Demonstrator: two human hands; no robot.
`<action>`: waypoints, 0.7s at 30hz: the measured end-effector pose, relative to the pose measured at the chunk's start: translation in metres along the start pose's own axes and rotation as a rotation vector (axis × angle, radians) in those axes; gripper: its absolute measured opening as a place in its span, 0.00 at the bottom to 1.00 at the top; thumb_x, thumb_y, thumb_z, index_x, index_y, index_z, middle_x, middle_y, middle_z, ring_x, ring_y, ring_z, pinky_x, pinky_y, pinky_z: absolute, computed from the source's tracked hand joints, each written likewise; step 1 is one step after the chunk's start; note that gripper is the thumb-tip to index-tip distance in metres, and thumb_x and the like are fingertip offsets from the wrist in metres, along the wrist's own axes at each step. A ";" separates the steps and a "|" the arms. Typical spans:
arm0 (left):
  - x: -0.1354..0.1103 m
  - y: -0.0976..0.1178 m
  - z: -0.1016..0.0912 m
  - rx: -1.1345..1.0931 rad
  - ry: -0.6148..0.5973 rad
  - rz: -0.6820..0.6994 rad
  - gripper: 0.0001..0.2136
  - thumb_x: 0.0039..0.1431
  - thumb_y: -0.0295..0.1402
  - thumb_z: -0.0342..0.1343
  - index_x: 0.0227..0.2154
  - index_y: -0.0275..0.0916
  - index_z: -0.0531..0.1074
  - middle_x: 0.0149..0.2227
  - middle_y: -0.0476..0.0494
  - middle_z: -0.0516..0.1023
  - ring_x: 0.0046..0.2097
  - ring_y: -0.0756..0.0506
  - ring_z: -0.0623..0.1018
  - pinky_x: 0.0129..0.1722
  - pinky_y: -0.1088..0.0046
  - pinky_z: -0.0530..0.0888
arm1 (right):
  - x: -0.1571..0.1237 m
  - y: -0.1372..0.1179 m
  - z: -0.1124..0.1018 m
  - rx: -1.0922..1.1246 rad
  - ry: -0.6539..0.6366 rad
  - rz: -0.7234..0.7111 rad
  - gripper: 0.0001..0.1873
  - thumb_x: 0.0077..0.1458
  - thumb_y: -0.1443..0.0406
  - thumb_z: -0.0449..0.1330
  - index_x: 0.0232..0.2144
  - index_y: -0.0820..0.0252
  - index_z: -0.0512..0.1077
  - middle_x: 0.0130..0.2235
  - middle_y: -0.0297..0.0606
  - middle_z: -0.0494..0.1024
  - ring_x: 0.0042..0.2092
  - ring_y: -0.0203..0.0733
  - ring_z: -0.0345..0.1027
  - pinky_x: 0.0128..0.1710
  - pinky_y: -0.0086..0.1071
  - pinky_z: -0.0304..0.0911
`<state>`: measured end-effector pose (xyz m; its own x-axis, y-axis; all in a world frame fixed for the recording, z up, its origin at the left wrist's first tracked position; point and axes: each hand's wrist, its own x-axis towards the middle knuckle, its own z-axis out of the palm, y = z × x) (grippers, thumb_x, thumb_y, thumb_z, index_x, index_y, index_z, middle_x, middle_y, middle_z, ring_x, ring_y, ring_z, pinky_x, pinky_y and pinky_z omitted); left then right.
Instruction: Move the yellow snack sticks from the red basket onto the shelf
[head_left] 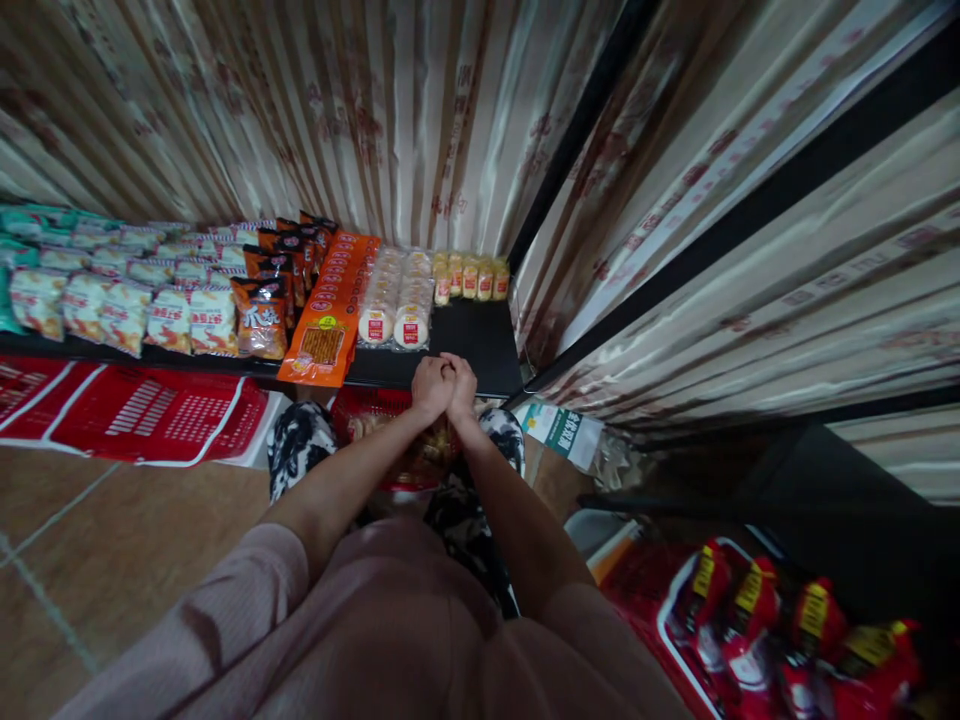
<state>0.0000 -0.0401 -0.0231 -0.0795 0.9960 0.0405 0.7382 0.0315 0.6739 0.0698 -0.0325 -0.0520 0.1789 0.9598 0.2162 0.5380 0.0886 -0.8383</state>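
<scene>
My left hand (430, 385) and my right hand (461, 387) are pressed together, fingers closed, just in front of the black shelf (480, 340). They hover above a red basket (375, 408) of snack packs between my knees. What the closed fingers hold, if anything, is hidden. On the shelf right behind them lie clear packs of round white cakes (395, 298) and a long orange packet (330, 310).
The shelf carries rows of snack bags (127, 300), dark orange bags (262, 305) and small yellow cakes (471, 277). Flat red baskets (142, 412) lie on the floor at left. A red tray of red bottles (772, 625) sits at lower right. Curtains hang behind.
</scene>
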 end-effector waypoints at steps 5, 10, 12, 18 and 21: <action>-0.023 -0.013 -0.003 0.000 0.016 0.045 0.12 0.57 0.29 0.43 0.38 0.38 0.71 0.41 0.42 0.70 0.44 0.48 0.70 0.46 0.74 0.67 | -0.023 0.001 0.004 -0.011 0.007 -0.037 0.18 0.52 0.71 0.46 0.41 0.61 0.71 0.40 0.40 0.73 0.42 0.37 0.65 0.46 0.29 0.60; -0.048 -0.028 -0.002 -0.012 0.011 0.077 0.12 0.58 0.29 0.42 0.39 0.38 0.70 0.42 0.41 0.68 0.43 0.48 0.70 0.46 0.74 0.67 | -0.048 0.008 0.006 -0.020 -0.038 -0.096 0.18 0.53 0.71 0.46 0.42 0.61 0.71 0.42 0.40 0.72 0.45 0.38 0.64 0.48 0.29 0.59; -0.057 -0.037 0.001 -0.004 -0.022 0.056 0.12 0.58 0.29 0.42 0.39 0.38 0.70 0.42 0.41 0.68 0.43 0.48 0.70 0.46 0.74 0.67 | -0.059 0.013 0.009 -0.043 -0.080 -0.092 0.17 0.53 0.71 0.47 0.42 0.60 0.71 0.42 0.40 0.72 0.45 0.38 0.64 0.48 0.29 0.59; -0.075 -0.076 0.012 0.131 -0.262 -0.063 0.14 0.57 0.28 0.42 0.39 0.38 0.73 0.42 0.41 0.74 0.45 0.47 0.72 0.51 0.72 0.65 | -0.093 0.037 0.031 -0.414 -0.408 -0.034 0.15 0.53 0.71 0.49 0.41 0.62 0.71 0.40 0.41 0.75 0.42 0.38 0.67 0.44 0.29 0.60; -0.083 -0.098 0.016 0.219 -0.411 -0.141 0.15 0.57 0.30 0.43 0.40 0.37 0.73 0.43 0.39 0.76 0.46 0.47 0.74 0.49 0.72 0.67 | -0.108 0.047 0.043 -0.568 -0.651 -0.065 0.13 0.54 0.68 0.50 0.40 0.64 0.72 0.38 0.44 0.77 0.39 0.39 0.69 0.40 0.28 0.62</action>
<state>-0.0550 -0.1242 -0.1036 0.0494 0.9297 -0.3649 0.8665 0.1418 0.4786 0.0405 -0.1206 -0.1363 -0.2806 0.9342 -0.2202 0.8919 0.1690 -0.4196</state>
